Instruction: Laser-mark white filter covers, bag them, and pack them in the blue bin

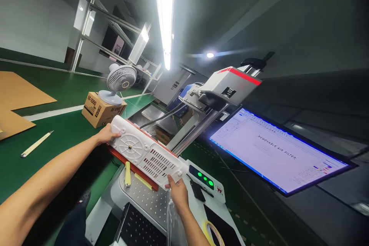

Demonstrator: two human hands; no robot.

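White plastic panel (145,153) is between my two hands on the feed, ribbed round section toward the far left, slotted vents toward the near right. Left hand (106,134) is clamped on the far-left end, thumb on the upper face. Right hand (177,194) is clamped on the near-right end, same kind of pinch; fingers underneath mostly hidden on both.

Key relation: long axis slants from far left down to near right, so the panel lies right of the left hand and left and far of the right hand. Right hand is the nearer one, also closer to the control box (204,178) with the three green lights.

Under the panel an orange-red bar (138,171) shows along its near edge, over the perforated plate (155,203). Can't tell whether panel touches bar. Long edges look roughly parallel to it.

Machine head (230,86) sits far right of the panel, higher up. Clear plastic (173,219) hangs just near of the right hand; can't tell if they touch
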